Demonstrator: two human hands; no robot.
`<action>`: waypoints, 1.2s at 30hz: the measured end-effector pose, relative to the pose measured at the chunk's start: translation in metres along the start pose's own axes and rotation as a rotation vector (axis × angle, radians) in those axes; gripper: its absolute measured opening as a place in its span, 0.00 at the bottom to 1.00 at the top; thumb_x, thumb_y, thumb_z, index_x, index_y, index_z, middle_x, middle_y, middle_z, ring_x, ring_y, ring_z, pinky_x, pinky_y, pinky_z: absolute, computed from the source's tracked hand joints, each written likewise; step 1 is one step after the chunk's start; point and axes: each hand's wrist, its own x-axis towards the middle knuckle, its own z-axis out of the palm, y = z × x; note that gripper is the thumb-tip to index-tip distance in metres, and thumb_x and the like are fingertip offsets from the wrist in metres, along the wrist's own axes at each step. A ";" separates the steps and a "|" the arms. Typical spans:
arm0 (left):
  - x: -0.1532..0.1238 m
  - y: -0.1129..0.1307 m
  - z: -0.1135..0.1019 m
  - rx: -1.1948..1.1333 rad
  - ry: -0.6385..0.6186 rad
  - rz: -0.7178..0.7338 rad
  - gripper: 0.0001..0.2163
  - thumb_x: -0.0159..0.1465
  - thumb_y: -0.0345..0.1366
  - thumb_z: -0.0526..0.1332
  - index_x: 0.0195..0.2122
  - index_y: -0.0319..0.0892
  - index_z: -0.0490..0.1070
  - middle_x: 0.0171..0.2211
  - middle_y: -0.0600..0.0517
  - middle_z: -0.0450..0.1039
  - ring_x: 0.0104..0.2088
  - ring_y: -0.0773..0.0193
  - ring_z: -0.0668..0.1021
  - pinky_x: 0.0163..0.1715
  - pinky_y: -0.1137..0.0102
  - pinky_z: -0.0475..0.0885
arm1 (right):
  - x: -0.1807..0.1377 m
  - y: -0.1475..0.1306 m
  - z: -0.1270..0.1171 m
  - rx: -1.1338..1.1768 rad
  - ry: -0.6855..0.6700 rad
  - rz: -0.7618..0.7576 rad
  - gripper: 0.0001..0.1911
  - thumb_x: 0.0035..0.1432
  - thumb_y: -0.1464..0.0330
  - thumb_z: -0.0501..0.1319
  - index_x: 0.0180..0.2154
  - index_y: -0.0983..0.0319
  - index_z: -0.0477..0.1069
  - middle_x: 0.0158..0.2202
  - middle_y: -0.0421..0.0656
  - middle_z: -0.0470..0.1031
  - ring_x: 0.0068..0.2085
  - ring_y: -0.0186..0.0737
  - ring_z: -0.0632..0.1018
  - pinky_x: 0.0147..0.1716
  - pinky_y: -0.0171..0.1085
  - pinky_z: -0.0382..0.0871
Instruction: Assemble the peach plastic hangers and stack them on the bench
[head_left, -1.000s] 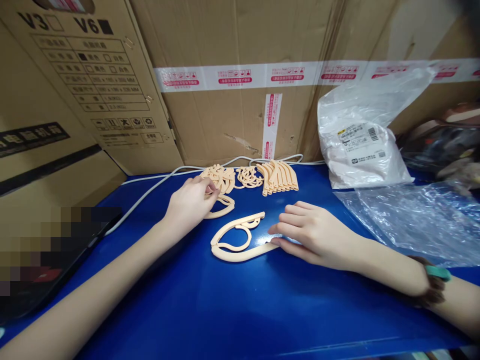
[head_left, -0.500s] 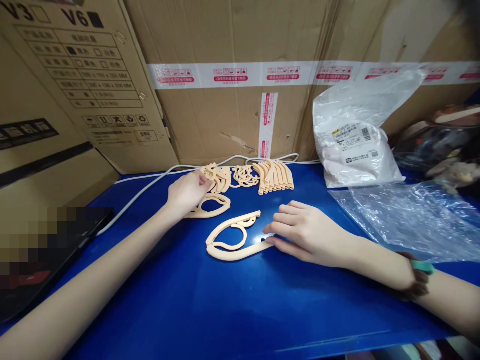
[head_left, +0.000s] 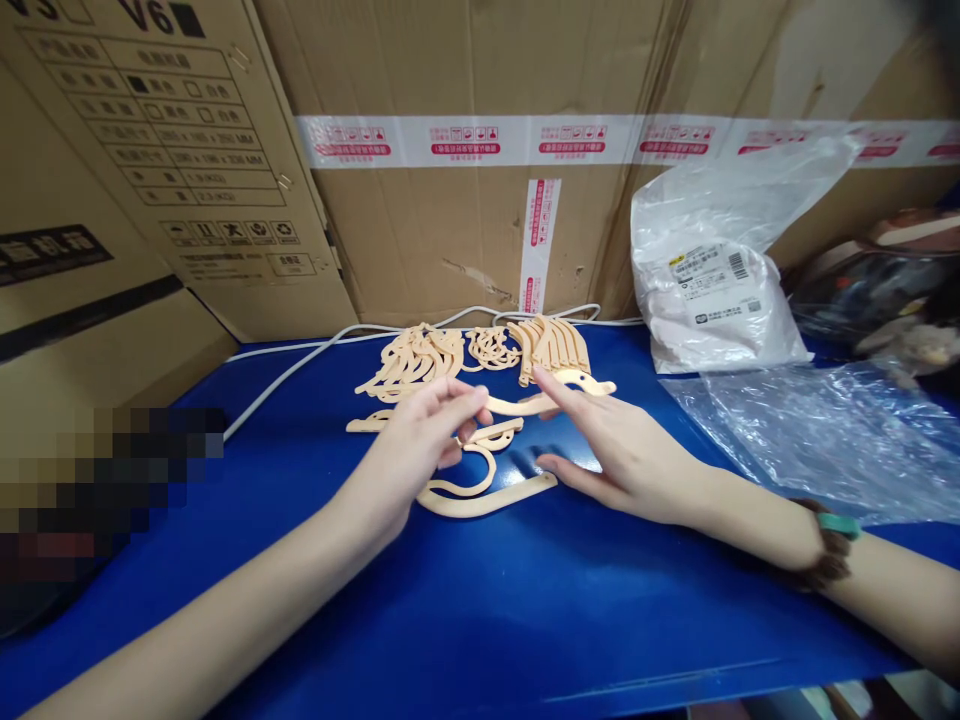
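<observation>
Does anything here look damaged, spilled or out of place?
The cardboard behind the table has a pale, ragged scuff left of the vertical tape strip, as if its surface was scraped. Crumpled clear plastic lies on the table's right side. No spill shows, and the curved piece in the left hand shows no obvious break.

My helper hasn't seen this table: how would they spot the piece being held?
Start at the blue table, then the person's left hand above it. It pinches one end of a wavy beige piece passing behind the right hand's index finger. Unlike the piled pieces lying behind it, this one is held.
</observation>
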 end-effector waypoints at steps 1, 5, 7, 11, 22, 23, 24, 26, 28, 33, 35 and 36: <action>-0.004 -0.002 0.003 -0.002 -0.028 -0.016 0.10 0.58 0.42 0.61 0.28 0.40 0.66 0.25 0.55 0.66 0.21 0.73 0.63 0.18 0.79 0.55 | 0.000 0.000 -0.001 0.006 0.018 0.022 0.36 0.66 0.64 0.53 0.67 0.65 0.37 0.54 0.52 0.72 0.52 0.46 0.73 0.46 0.43 0.68; -0.011 -0.008 0.011 0.071 -0.187 0.041 0.09 0.58 0.40 0.61 0.26 0.42 0.64 0.24 0.55 0.71 0.20 0.72 0.66 0.19 0.77 0.58 | 0.001 0.002 -0.003 0.013 0.030 0.103 0.27 0.63 0.71 0.52 0.63 0.61 0.52 0.49 0.48 0.75 0.48 0.44 0.75 0.45 0.42 0.69; -0.013 -0.011 0.013 0.139 -0.241 0.112 0.08 0.58 0.38 0.60 0.25 0.42 0.64 0.23 0.54 0.72 0.22 0.70 0.70 0.22 0.75 0.64 | 0.002 0.003 -0.003 -0.003 0.016 0.137 0.24 0.61 0.73 0.52 0.59 0.62 0.58 0.43 0.47 0.77 0.42 0.43 0.77 0.41 0.42 0.69; -0.021 -0.018 0.017 0.328 -0.225 0.288 0.04 0.58 0.33 0.59 0.28 0.43 0.65 0.24 0.56 0.72 0.24 0.68 0.73 0.24 0.74 0.66 | 0.002 0.001 -0.003 -0.008 -0.006 0.160 0.20 0.61 0.74 0.51 0.55 0.65 0.63 0.36 0.47 0.77 0.36 0.42 0.76 0.35 0.38 0.68; -0.027 -0.025 0.010 1.116 -0.299 1.257 0.07 0.65 0.28 0.55 0.32 0.41 0.71 0.27 0.55 0.72 0.29 0.66 0.71 0.30 0.70 0.65 | 0.000 -0.005 -0.007 -0.362 -0.163 -0.101 0.23 0.60 0.71 0.57 0.57 0.65 0.65 0.29 0.43 0.75 0.27 0.41 0.74 0.29 0.38 0.60; -0.027 -0.024 0.010 1.152 -0.312 1.284 0.07 0.65 0.28 0.54 0.33 0.41 0.71 0.27 0.54 0.72 0.30 0.65 0.71 0.30 0.69 0.65 | 0.000 -0.005 -0.008 -0.402 -0.180 -0.128 0.24 0.59 0.72 0.57 0.58 0.65 0.65 0.28 0.43 0.75 0.26 0.41 0.73 0.29 0.39 0.59; -0.027 -0.024 0.009 1.172 -0.328 1.296 0.08 0.65 0.27 0.54 0.33 0.41 0.71 0.27 0.54 0.72 0.30 0.65 0.71 0.29 0.69 0.65 | 0.000 -0.006 -0.009 -0.433 -0.190 -0.143 0.26 0.58 0.72 0.58 0.58 0.66 0.64 0.28 0.43 0.75 0.26 0.41 0.73 0.29 0.39 0.59; -0.027 -0.024 0.009 1.174 -0.338 1.287 0.07 0.65 0.27 0.54 0.33 0.40 0.71 0.28 0.54 0.72 0.30 0.65 0.71 0.30 0.69 0.66 | 0.001 -0.007 -0.011 -0.463 -0.200 -0.160 0.29 0.56 0.74 0.57 0.60 0.67 0.62 0.30 0.44 0.74 0.27 0.42 0.73 0.30 0.39 0.60; -0.027 -0.026 0.010 1.149 -0.320 1.256 0.07 0.65 0.28 0.55 0.35 0.40 0.72 0.29 0.53 0.73 0.31 0.64 0.72 0.31 0.68 0.66 | 0.001 -0.007 -0.011 -0.456 -0.219 -0.165 0.31 0.55 0.76 0.56 0.62 0.67 0.59 0.32 0.46 0.74 0.30 0.43 0.73 0.30 0.39 0.61; -0.027 -0.030 0.012 0.942 -0.370 1.007 0.08 0.64 0.27 0.56 0.42 0.42 0.72 0.35 0.54 0.74 0.35 0.65 0.74 0.36 0.70 0.68 | 0.001 -0.004 -0.007 -0.240 -0.189 -0.133 0.31 0.57 0.77 0.52 0.63 0.68 0.51 0.34 0.45 0.73 0.32 0.42 0.73 0.31 0.38 0.62; -0.028 -0.029 0.013 0.811 -0.440 0.873 0.08 0.65 0.27 0.57 0.42 0.43 0.71 0.37 0.53 0.74 0.37 0.67 0.74 0.38 0.73 0.68 | 0.000 -0.004 -0.006 -0.142 -0.118 -0.114 0.29 0.59 0.77 0.51 0.62 0.69 0.50 0.35 0.45 0.74 0.32 0.41 0.73 0.31 0.37 0.63; -0.028 -0.028 0.013 0.754 -0.465 0.820 0.07 0.65 0.27 0.57 0.42 0.43 0.72 0.37 0.53 0.73 0.38 0.68 0.74 0.39 0.74 0.68 | 0.000 -0.004 -0.006 -0.129 -0.085 -0.103 0.28 0.60 0.76 0.51 0.61 0.70 0.50 0.36 0.45 0.74 0.32 0.41 0.73 0.31 0.37 0.62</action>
